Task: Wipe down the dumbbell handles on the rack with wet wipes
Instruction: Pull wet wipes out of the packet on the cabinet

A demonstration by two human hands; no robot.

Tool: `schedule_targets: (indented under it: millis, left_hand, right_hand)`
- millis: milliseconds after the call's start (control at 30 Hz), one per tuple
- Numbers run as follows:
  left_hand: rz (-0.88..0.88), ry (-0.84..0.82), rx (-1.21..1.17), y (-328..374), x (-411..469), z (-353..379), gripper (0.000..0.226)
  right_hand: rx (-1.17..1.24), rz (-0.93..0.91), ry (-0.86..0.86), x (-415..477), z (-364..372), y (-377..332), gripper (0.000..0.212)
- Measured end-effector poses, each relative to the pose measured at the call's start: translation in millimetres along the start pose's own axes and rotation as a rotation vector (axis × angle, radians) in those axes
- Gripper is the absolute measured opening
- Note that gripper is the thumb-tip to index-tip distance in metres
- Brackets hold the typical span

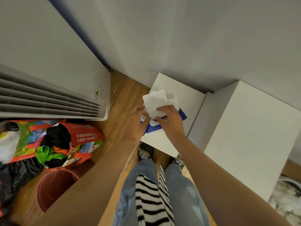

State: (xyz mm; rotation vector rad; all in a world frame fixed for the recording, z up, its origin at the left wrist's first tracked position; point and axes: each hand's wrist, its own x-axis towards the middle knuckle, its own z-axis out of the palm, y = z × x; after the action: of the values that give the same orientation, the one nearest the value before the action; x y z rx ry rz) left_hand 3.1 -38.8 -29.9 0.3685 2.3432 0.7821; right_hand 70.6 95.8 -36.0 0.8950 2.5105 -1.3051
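Left-hand grip (138,122) clamps the blue-and-white plastic wet-wipe pack (150,130) against the white counter (187,97) to steady it; our right-hand grip (171,123) pinches a crumpled white wet wipe (157,98) to draw it out. We see no dumbbells.

White surface (187,95) set against the wall, blue-and-white wet wipes pack (182,115) lying on it, white wipe (156,98) over the pack's far end, wooden floor (123,95) alongside, bearing red printed bags (88,136), reddish bucket (53,186), black bag (9,180)
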Motion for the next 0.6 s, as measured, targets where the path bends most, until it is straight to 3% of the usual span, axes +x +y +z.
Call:
schedule_targets:
  millis: [100, 167, 367, 500, 600]
  left_hand:
    - [0.062, 0.054, 0.099, 1.6, -0.9, -3.8, 0.03]
    - [0.076, 0.063, 0.127, 4.3, -2.5, -7.0, 0.03]
    - [0.072, 0.017, 0.137, 7.6, -2.7, -6.7, 0.03]
    - [0.05, 0.008, 0.057, 8.9, -1.6, -0.9, 0.029]
    - [0.029, -0.001, 0.024, 7.5, -0.2, 2.1, 0.028]
  right_hand:
    - [0.151, 0.132, 0.017, 1.2, -8.1, -11.0, 0.016]
    - [0.322, 0.27, 0.042, 0.2, -13.0, -18.1, 0.018]
    - [0.482, 0.366, 0.194, -9.3, -22.0, -11.5, 0.027]
    - [0.337, 0.304, 0.258, -15.0, -21.5, -5.7, 0.017]
    - [0.166, 0.151, 0.132, -13.1, -11.4, 0.0, 0.04]
